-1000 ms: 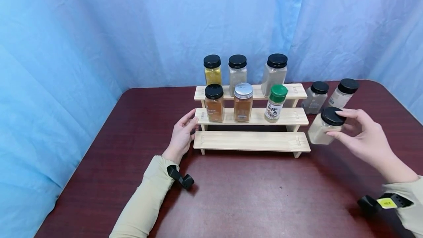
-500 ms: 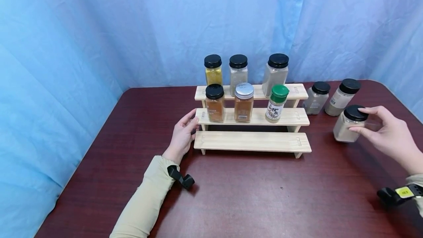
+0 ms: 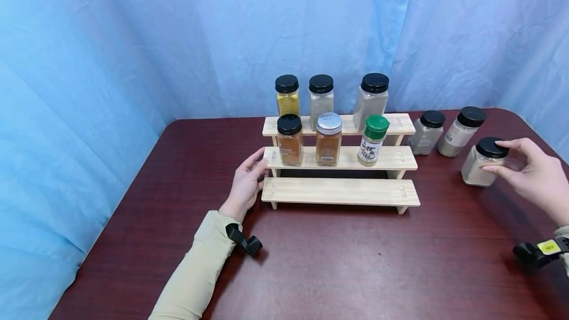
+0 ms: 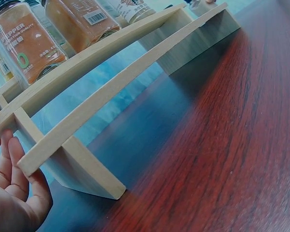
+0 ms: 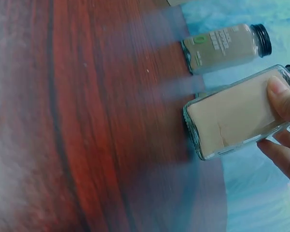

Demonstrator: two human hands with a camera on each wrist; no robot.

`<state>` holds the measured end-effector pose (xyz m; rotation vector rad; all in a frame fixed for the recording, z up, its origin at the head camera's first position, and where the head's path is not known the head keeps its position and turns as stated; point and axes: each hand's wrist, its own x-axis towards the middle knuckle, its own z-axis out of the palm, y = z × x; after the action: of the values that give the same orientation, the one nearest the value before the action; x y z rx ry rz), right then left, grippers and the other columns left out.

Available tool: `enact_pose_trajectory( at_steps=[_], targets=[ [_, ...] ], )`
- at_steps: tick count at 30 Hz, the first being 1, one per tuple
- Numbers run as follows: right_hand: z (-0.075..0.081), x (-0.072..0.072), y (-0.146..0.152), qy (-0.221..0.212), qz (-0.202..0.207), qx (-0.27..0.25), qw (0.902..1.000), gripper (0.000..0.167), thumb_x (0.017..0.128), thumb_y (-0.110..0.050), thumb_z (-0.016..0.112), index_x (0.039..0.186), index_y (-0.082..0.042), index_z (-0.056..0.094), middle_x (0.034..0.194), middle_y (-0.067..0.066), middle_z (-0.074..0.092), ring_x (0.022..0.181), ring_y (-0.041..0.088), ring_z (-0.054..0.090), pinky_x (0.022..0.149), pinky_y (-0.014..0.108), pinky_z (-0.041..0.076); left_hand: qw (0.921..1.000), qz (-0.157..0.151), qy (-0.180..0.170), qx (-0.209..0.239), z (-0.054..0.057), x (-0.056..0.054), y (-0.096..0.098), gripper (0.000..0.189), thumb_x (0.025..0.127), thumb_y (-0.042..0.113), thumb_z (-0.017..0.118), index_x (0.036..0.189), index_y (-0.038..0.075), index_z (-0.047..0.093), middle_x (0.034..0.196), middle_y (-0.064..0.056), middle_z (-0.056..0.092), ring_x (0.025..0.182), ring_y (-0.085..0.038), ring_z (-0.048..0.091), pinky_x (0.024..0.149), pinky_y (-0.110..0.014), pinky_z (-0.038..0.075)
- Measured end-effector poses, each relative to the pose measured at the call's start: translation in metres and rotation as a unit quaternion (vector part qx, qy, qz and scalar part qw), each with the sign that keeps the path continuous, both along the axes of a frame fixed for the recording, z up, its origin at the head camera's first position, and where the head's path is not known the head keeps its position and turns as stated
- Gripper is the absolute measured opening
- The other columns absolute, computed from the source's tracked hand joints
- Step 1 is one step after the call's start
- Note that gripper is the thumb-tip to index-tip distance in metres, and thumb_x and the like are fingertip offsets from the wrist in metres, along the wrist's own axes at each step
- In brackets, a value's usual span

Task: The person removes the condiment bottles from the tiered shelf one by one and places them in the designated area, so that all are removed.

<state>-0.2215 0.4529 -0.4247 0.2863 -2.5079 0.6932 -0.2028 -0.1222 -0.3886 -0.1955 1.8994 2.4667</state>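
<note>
My right hand (image 3: 538, 174) pinches a square glass spice jar (image 3: 477, 169) near its black lid, thumb on one side and fingers on the other. Pale beige powder shows inside that jar (image 5: 236, 113) in the right wrist view; whether its base touches the table, I cannot tell. At the left end of a three-tier wooden spice rack (image 3: 340, 190), my left hand (image 3: 246, 181) holds the end of the middle shelf. The left wrist view shows its fingers (image 4: 14, 174) bent beneath the shelf ends.
Jars with yellow (image 3: 288, 102), pale (image 3: 321, 107) and grey (image 3: 371, 105) contents stand on the top tier. Two orange-brown jars (image 3: 290, 149) and a green-capped shaker (image 3: 371, 144) occupy the middle tier. Right of the rack stand a grey-powder jar (image 3: 426, 135) and a labelled round jar (image 3: 460, 132).
My right hand has carried the beige-powder jar rightward from beside the rack's lower right end, and slightly back. The left hand stays on the rack.
</note>
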Motion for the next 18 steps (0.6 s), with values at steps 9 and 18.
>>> enact_pose_trajectory(
  at_steps=[9, 18],
  targets=[
    [-0.004, -0.011, 0.014, 0.025, 0.015, 0.016, 0.9994, 0.059, 0.068, 0.018, 0.073, 0.121, 0.005, 0.049, 0.099, 0.021, 0.058, 0.087, -0.036, 0.032, 0.065, -0.006, 0.033, 1.0, 0.001, -0.004, -0.009, -0.001, 0.0, 0.0, 0.045, 0.099, 0.012, 0.05, 0.143, 0.01, 0.043, 0.085, 0.005, 0.055, 0.074, -0.009, 0.052, 0.06, -0.021, 0.045],
    [-0.008, -0.021, 0.032, 0.047, 0.005, 0.044, 0.9979, 0.056, 0.075, 0.004, 0.075, 0.123, 0.004, 0.048, 0.099, 0.026, 0.057, 0.091, -0.036, 0.025, 0.072, -0.006, 0.029, 0.9999, 0.004, -0.003, -0.009, -0.001, 0.0, 0.001, 0.043, 0.099, 0.012, 0.05, 0.141, 0.012, 0.046, 0.084, 0.005, 0.055, 0.073, -0.008, 0.052, 0.056, -0.02, 0.043]
  ],
)
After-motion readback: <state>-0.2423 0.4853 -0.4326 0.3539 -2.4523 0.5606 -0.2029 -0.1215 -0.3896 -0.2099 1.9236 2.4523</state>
